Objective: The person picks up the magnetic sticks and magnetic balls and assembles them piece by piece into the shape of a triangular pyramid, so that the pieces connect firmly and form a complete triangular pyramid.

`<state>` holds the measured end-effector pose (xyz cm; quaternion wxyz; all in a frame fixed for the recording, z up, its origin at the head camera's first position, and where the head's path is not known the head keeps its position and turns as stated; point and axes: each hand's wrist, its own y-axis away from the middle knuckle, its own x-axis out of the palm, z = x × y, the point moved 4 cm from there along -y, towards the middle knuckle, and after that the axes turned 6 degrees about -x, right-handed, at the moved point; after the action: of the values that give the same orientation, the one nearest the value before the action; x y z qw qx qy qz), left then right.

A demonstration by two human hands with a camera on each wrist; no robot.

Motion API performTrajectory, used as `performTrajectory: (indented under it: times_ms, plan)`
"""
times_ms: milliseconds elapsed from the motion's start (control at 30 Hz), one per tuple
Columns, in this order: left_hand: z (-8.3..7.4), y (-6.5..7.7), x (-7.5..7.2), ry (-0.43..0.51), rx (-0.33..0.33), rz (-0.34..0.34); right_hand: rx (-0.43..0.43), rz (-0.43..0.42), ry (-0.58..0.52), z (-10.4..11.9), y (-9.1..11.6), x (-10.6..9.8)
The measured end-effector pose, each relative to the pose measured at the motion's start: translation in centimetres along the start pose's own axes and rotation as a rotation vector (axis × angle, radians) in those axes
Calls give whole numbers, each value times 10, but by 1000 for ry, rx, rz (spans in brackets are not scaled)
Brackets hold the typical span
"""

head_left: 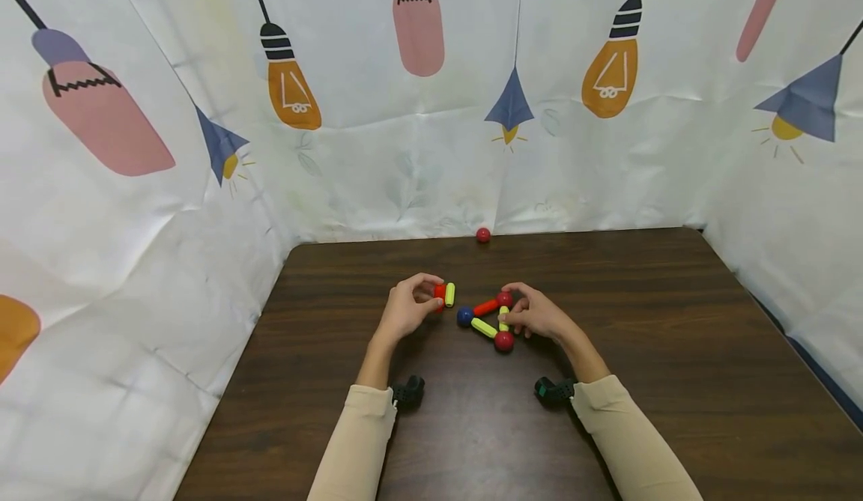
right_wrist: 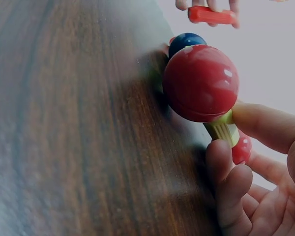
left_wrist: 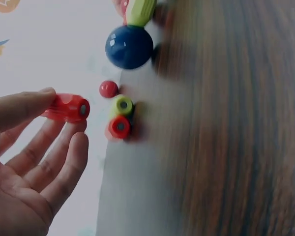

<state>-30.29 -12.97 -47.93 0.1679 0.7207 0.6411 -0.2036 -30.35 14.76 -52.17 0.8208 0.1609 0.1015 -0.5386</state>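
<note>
My left hand pinches a red magnetic rod between thumb and fingers, raised over the table. Just past it lie another red rod and a yellow-green rod, side by side. To their right is a triangle of rods and balls: a blue ball, a far red ball and a near red ball. A red rod and a yellow-green rod run from the blue ball. With thumb and fingers my right hand pinches the yellow-green rod between the red balls.
A loose red ball sits at the far edge of the dark wooden table. Behind it hangs a white curtain printed with lamps, which also encloses both sides. A dark wrist camera is strapped on each forearm.
</note>
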Motion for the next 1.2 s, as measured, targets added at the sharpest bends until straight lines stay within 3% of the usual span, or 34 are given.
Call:
performTrajectory:
  times_ms: [167,833,1200]
  plan:
    - [-8,4,6,32,39,30,0,0,7,-1,0,1]
    - [-23,7,29,7,56,141,6,-3,-20,-2,0,-2]
    - [-21,6,33,-17,94,105,12,6,-12,-1,-1,0]
